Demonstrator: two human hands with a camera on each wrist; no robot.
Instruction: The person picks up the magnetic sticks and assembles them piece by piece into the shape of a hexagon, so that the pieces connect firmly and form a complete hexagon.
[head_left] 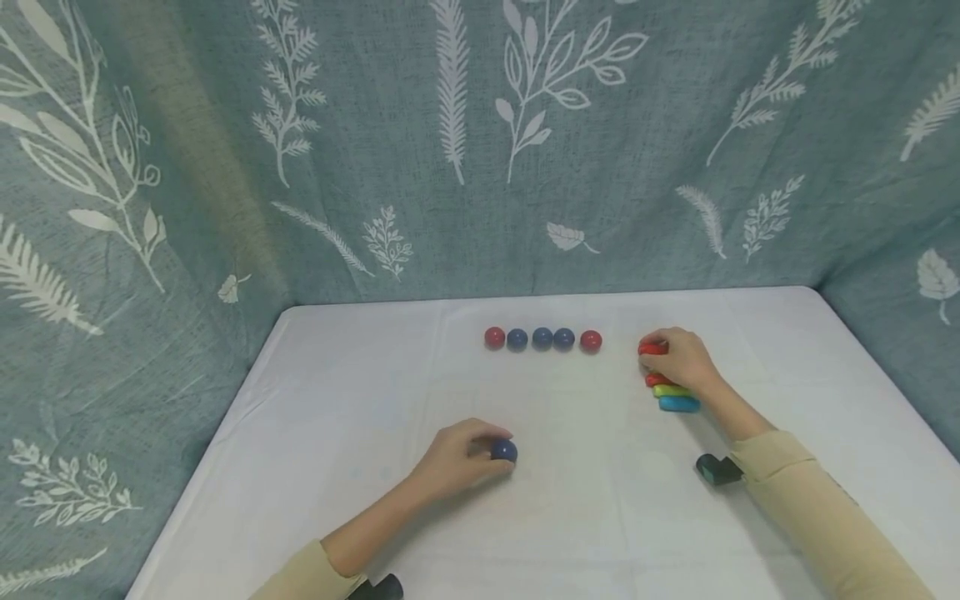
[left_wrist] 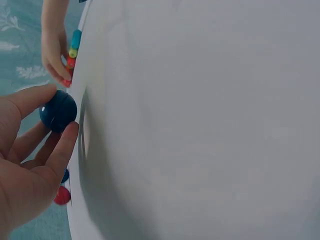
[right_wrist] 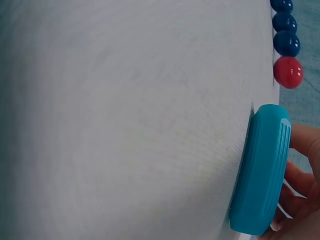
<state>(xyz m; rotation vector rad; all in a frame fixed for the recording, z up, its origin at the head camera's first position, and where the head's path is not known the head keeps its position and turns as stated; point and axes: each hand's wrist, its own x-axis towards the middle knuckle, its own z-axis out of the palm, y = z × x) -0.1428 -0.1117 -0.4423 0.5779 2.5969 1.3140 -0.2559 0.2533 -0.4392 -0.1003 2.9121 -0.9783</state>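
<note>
Desk: white cover, lightly creased; far corners rounded, at 10 and 2 o'clock of its centre. Backdrop: grey-green fabric, spanning 9 through 12 to 3 o'clock, printed with white sprigs. A brownish band descends the fabric at 10 o'clock.

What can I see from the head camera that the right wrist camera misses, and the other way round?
Only the head view shows the left hand holding a dark blue ball, the red ball at the row's left end, the lime piece, and the red piece pinched by the right hand.

Only the right wrist view shows the fine grooves along the blue piece.

Both show the right hand, the blue piece, the row's three blue balls and right-end red ball, the white tablecloth and the green-blue backdrop.
</note>
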